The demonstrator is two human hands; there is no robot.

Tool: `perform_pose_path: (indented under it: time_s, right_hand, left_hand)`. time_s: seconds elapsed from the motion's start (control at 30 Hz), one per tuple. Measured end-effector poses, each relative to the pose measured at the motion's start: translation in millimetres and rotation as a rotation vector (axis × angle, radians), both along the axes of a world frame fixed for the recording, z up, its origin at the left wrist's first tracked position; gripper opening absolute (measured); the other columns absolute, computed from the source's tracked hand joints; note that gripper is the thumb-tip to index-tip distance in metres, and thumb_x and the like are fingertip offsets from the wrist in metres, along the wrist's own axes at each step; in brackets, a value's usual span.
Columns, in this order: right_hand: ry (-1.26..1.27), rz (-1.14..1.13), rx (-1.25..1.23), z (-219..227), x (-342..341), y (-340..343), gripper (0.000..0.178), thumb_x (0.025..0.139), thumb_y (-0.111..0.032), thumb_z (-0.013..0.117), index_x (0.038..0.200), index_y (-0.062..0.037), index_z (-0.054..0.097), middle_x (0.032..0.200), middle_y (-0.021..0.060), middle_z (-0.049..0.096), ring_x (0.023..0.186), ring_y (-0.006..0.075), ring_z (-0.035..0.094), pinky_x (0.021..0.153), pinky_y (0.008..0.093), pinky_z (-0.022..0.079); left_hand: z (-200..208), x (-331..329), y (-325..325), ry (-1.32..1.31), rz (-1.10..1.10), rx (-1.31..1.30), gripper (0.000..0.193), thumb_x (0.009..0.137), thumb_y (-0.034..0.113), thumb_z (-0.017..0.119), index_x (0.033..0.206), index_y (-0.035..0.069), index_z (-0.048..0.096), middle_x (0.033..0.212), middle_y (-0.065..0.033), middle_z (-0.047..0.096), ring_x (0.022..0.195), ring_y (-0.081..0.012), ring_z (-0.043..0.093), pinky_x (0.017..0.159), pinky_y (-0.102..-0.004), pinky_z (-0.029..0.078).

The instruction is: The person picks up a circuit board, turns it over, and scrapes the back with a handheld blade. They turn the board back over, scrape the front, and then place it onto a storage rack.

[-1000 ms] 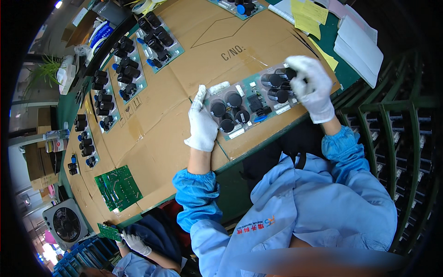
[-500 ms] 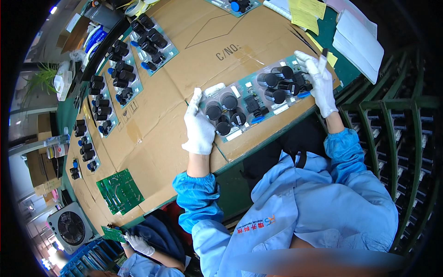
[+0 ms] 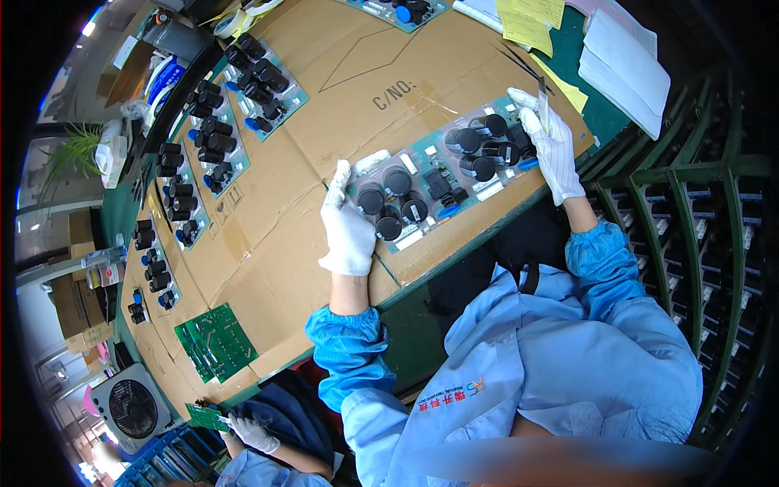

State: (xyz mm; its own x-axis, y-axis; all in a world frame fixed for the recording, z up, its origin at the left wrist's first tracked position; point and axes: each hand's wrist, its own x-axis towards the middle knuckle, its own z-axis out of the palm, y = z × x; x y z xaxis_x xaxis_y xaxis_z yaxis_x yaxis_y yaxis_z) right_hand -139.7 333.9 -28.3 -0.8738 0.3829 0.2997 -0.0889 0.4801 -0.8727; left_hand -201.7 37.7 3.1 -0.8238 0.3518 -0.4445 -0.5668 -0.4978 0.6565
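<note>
A long circuit board with several black cylindrical capacitors lies across the cardboard in front of me. My left hand, in a white glove, grips its left end, fingers along the far edge. At the board's right end is my gloved right hand, closed around thin tweezers whose dark tips point away to the upper left. The fingers of that hand also rest by the board's end; their exact contact is partly hidden.
More capacitor boards stand in a row at the left. A green bare board lies near the front edge. Beside it, a co-worker's gloved hand holds a small green board. Papers lie far right; a dark rack stands right.
The tweezers in my right hand have turned, and their tips now show more clearly. The long board stays between my hands, and the whole view has shifted slightly.
</note>
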Motion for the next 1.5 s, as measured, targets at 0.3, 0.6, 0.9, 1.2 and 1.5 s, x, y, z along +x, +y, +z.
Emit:
perform_pose_path:
  time_s: [0.3,0.6,0.9,1.2,1.5]
  right_hand:
    - [-0.028,-0.015,-0.025,3,1,-4,0.033,0.097,-0.018,0.049,0.124,-0.0029,0.061,0.113,0.0103,0.066,0.094,0.016,0.062,0.082,0.0287,0.048]
    - [0.004,-0.048,0.053,-5,-2,0,0.033,0.098,-0.018,0.049,0.124,-0.0025,0.061,0.111,0.0112,0.067,0.093,0.017,0.062,0.083,0.0292,0.048]
    - [-0.022,-0.038,-0.043,5,2,-6,0.032,0.099,-0.017,0.049,0.124,-0.0026,0.062,0.113,0.0068,0.066,0.092,0.0111,0.059,0.079,0.0245,0.048]
    - [0.002,-0.053,-0.046,5,0,-7,0.033,0.099,-0.022,0.049,0.123,-0.003,0.063,0.11,0.0083,0.067,0.09,0.013,0.06,0.077,0.0265,0.049]
    - [-0.036,-0.116,0.007,2,4,-6,0.034,0.098,-0.023,0.049,0.123,-0.0046,0.063,0.099,0.01,0.067,0.08,0.0137,0.059,0.072,0.0279,0.048]
  left_hand:
    - [1,1,0,0.037,-0.003,-0.011,0.055,0.098,0.039,0.048,0.119,-0.01,0.057,0.117,-0.0199,0.063,0.107,-0.028,0.061,0.097,-0.0389,0.047]
    - [5,3,0,0.05,-0.017,-0.003,0.052,0.101,0.038,0.04,0.118,-0.007,0.059,0.117,-0.0163,0.063,0.108,-0.0245,0.059,0.098,-0.0353,0.044]
    - [6,5,1,0.045,-0.024,0.001,0.051,0.101,0.038,0.04,0.117,-0.006,0.059,0.115,-0.0159,0.064,0.107,-0.0241,0.059,0.097,-0.0349,0.044]
    - [4,3,0,0.053,-0.017,-0.008,0.052,0.1,0.039,0.041,0.117,-0.006,0.06,0.116,-0.0162,0.063,0.107,-0.0245,0.059,0.098,-0.035,0.043]
    - [4,5,-1,0.066,-0.02,-0.024,0.054,0.097,0.04,0.048,0.12,-0.009,0.057,0.119,-0.0189,0.061,0.109,-0.0276,0.06,0.098,-0.0386,0.047]
